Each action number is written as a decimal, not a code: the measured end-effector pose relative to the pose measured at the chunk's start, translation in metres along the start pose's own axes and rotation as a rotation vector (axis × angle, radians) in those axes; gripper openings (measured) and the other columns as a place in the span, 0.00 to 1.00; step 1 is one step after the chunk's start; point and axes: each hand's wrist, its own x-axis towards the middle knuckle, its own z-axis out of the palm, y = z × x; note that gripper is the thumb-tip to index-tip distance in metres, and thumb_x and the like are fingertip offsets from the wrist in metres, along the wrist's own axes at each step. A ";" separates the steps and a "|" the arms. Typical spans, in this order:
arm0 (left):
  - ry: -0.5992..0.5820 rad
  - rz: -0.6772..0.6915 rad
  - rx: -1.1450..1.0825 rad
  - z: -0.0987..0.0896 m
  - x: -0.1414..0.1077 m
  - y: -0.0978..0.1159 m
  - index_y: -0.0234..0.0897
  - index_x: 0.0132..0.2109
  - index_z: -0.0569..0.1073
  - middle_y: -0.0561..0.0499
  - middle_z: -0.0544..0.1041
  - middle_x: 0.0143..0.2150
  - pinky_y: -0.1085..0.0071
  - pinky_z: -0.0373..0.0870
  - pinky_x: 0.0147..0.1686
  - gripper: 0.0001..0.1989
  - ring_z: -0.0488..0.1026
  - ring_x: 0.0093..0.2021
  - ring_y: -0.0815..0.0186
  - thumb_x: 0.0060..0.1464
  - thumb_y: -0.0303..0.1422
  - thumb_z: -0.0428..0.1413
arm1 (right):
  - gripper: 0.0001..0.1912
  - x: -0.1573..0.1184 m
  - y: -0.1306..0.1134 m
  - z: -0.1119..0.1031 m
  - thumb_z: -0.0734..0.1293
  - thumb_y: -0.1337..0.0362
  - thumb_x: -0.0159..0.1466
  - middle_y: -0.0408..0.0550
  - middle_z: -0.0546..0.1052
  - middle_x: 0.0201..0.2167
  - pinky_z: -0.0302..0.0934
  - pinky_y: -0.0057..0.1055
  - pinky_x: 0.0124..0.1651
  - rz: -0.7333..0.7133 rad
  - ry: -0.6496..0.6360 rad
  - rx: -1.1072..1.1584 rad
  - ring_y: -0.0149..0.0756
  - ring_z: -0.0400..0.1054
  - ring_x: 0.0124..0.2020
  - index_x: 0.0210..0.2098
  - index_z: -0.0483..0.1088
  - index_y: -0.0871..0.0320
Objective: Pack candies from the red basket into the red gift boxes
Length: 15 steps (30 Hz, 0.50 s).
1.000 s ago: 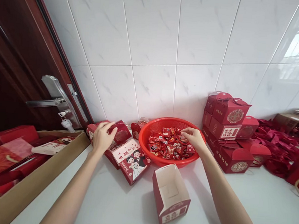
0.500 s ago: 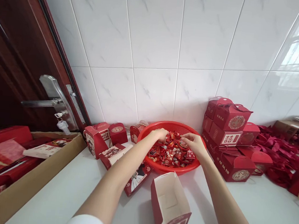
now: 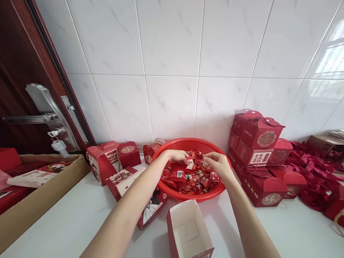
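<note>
A round red plastic basket (image 3: 166,191) holds many small red wrapped candies (image 3: 195,184). Inside its left part, my left hand (image 3: 179,157) is closed at the fingertips around a small red and white candy packet (image 3: 189,163). On the right, my right hand (image 3: 217,164) reaches over the candies with thumb and fingertips together; what they hold is too small to make out. In front of the basket stands an open red box (image 3: 191,232) with a pale, bare inside.
Red gift boxes (image 3: 261,154) are stacked right of the basket, beside dark pink ribbons (image 3: 310,174). More boxes (image 3: 103,163) lie at the left, near a cardboard carton (image 3: 41,187) and a door handle (image 3: 36,119). A tiled wall rises behind.
The view has shifted slightly right. My left hand has turned lower over the candies, with a red and white packet now showing at its fingertips. A red packet with a barcode shows below it.
</note>
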 end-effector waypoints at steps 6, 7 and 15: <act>-0.054 0.241 -0.313 0.003 -0.016 0.014 0.35 0.38 0.78 0.50 0.80 0.38 0.67 0.72 0.48 0.13 0.77 0.42 0.64 0.44 0.33 0.67 | 0.10 0.000 -0.002 0.000 0.72 0.58 0.52 0.44 0.77 0.24 0.67 0.28 0.28 -0.006 -0.042 -0.025 0.34 0.73 0.26 0.30 0.74 0.58; -0.052 0.265 -0.342 0.004 -0.017 0.016 0.35 0.39 0.79 0.49 0.80 0.39 0.67 0.72 0.48 0.14 0.77 0.42 0.64 0.44 0.34 0.68 | 0.11 -0.001 -0.003 0.000 0.73 0.58 0.51 0.44 0.77 0.24 0.67 0.28 0.28 -0.006 -0.067 -0.028 0.34 0.72 0.26 0.30 0.75 0.58; -0.009 0.368 -0.409 0.005 -0.020 0.019 0.32 0.38 0.81 0.45 0.82 0.37 0.64 0.72 0.48 0.17 0.78 0.40 0.61 0.43 0.39 0.70 | 0.21 -0.005 -0.008 0.001 0.78 0.51 0.47 0.42 0.79 0.23 0.65 0.29 0.27 -0.006 -0.200 -0.033 0.35 0.73 0.23 0.30 0.69 0.56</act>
